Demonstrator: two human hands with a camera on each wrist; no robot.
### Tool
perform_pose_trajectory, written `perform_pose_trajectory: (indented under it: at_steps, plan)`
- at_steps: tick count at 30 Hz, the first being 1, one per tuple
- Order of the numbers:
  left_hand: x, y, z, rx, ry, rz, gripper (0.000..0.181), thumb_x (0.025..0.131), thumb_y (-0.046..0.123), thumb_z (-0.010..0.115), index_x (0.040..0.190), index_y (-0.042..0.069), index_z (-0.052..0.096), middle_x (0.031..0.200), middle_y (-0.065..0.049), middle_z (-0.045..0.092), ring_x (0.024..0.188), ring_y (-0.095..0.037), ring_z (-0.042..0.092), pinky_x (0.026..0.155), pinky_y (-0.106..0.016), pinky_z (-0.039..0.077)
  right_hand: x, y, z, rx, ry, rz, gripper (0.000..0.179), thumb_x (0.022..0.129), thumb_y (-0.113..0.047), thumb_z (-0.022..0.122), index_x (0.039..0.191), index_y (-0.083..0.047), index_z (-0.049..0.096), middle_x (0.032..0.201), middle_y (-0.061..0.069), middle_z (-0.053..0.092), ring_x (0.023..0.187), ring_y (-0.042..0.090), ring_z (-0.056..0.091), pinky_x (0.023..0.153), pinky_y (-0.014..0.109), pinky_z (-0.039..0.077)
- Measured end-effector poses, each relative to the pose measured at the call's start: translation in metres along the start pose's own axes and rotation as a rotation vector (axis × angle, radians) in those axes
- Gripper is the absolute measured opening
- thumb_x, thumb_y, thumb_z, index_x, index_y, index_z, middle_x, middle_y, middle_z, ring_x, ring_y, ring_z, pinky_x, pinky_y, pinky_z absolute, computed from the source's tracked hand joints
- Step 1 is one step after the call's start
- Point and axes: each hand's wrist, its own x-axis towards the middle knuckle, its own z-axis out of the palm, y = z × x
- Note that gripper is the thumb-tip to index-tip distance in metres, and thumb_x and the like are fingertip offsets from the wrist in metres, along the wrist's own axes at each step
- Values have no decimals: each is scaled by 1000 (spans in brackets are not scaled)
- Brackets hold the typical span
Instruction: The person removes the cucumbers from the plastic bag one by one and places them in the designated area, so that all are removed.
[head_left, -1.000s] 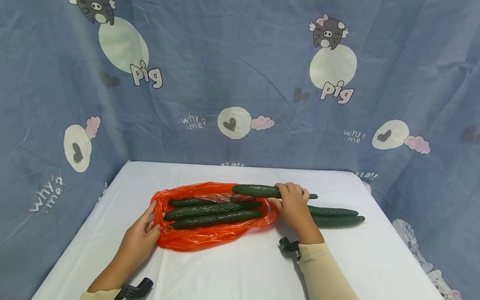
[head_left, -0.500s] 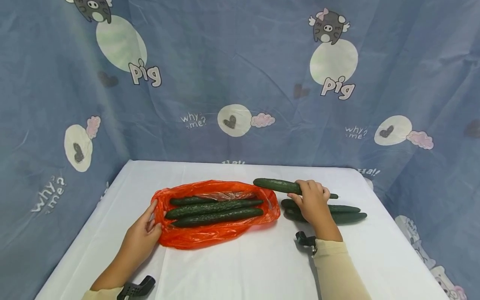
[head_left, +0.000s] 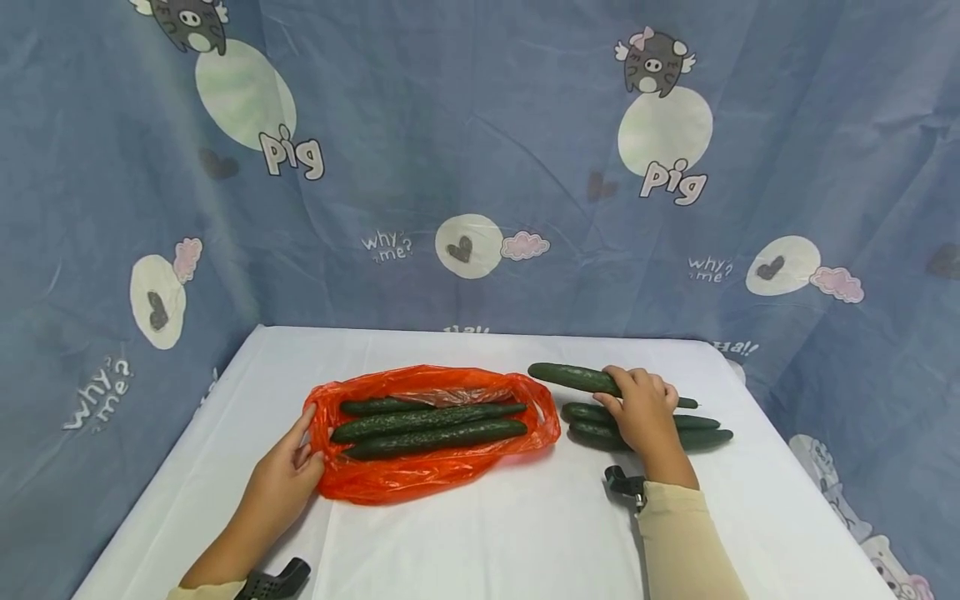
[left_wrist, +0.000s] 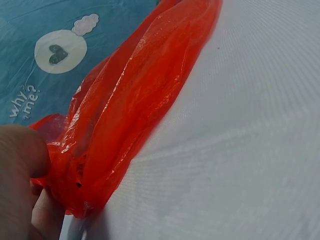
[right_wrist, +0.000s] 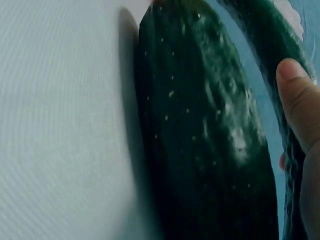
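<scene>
My left hand (head_left: 283, 477) pinches the left end of a red plastic bag (head_left: 405, 482), whose mouth is spread upward. Inside the bag lie several dark green cucumbers (head_left: 438, 439) side by side. In the left wrist view, thumb and fingers grip the gathered film of the bag (left_wrist: 145, 85). My right hand (head_left: 643, 417) grips another cucumber (head_left: 572, 377) near its stem half, behind two more cucumbers (head_left: 701, 439) lying on the table. The right wrist view has a table cucumber (right_wrist: 200, 125) large in front, with my thumb (right_wrist: 300, 100) pressed on the held one behind it.
A white cloth (head_left: 465, 550) covers the table. Blue patterned fabric (head_left: 480, 150) hangs behind and along both sides of it. Dark wrist devices sit at both cuffs.
My right hand has carried its cucumber rightward, from over the bag's right end to behind the two table cucumbers. My left hand keeps its grip on the bag.
</scene>
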Motion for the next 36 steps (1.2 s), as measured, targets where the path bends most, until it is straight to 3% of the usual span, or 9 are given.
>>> perform_pose_trajectory:
  at_steps: [10, 20, 36]
  plan:
    - [0, 1, 0, 18, 6, 7, 79, 99, 4, 62, 168, 13, 24, 157, -32, 43, 133, -39, 58, 98, -43, 56, -4, 14, -2, -25, -47, 29, 52, 100, -41, 69, 145, -19, 58, 127, 20, 60, 120, 45, 49, 113, 72, 20]
    - [-1, -1, 2, 36, 6, -1, 78, 99, 5, 62, 167, 12, 25, 158, -34, 41, 133, -44, 58, 96, -44, 57, -3, 26, -8, 0, -152, 68, 54, 102, -37, 66, 149, -13, 54, 138, 28, 56, 133, 56, 40, 121, 79, 2]
    - [0, -1, 1, 45, 4, 10, 79, 99, 5, 61, 168, 12, 24, 159, -34, 40, 134, -44, 57, 97, -46, 54, -3, 46, -22, 57, -276, 106, 55, 104, -34, 65, 152, -10, 53, 149, 27, 50, 144, 53, 35, 121, 79, -1]
